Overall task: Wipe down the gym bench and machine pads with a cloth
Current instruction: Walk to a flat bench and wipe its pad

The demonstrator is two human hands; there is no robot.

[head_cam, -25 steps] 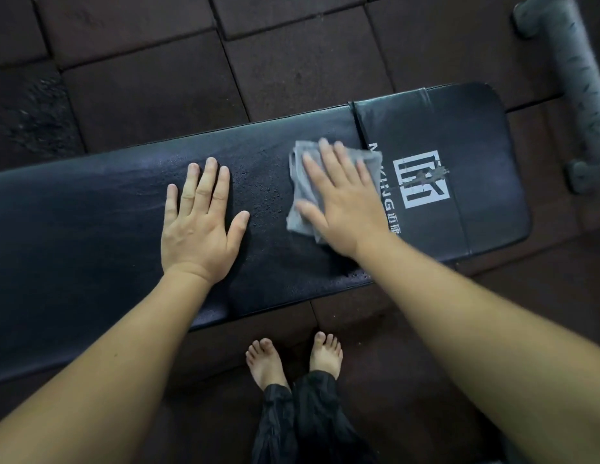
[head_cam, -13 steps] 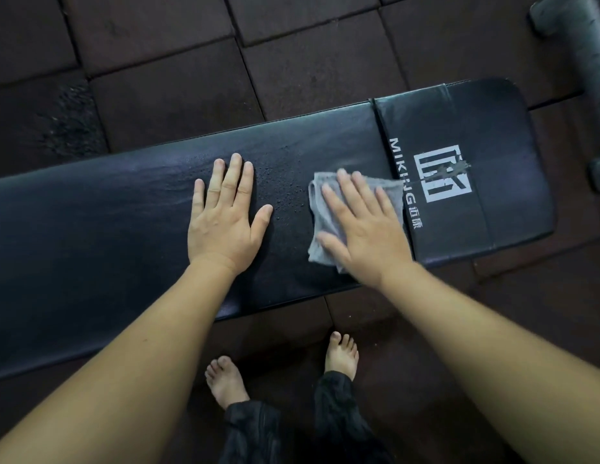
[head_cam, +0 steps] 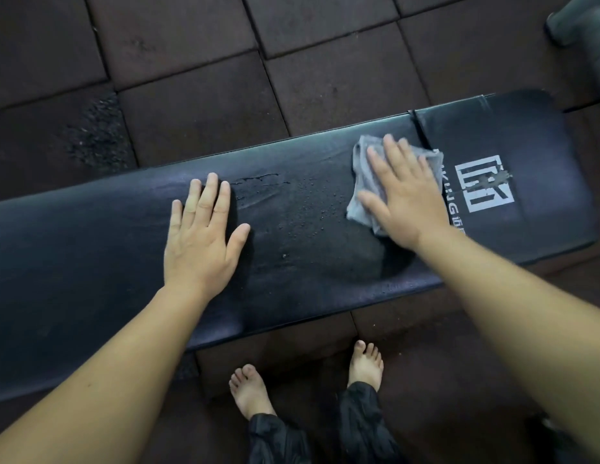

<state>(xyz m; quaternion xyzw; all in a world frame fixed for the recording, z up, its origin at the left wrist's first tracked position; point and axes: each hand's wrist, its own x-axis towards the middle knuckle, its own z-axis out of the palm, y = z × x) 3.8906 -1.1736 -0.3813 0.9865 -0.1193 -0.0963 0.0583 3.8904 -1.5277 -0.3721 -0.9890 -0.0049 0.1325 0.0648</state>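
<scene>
1. The right hand [head_cam: 405,202] is pressing a grey cloth [head_cam: 359,172] flat on the bench [head_cam: 91,262], just beside the white logo [head_cam: 482,184]. Its fingers [head_cam: 394,155] are lying straight and slightly spread, likely to cover more pad per stroke.
2. The left hand [head_cam: 201,242] is resting palm-down on the bare pad, fingers straight and close together, probably bracing the lean.
3. Water droplets [head_cam: 308,202] are sitting between the hands, so that patch looks unwiped.
</scene>
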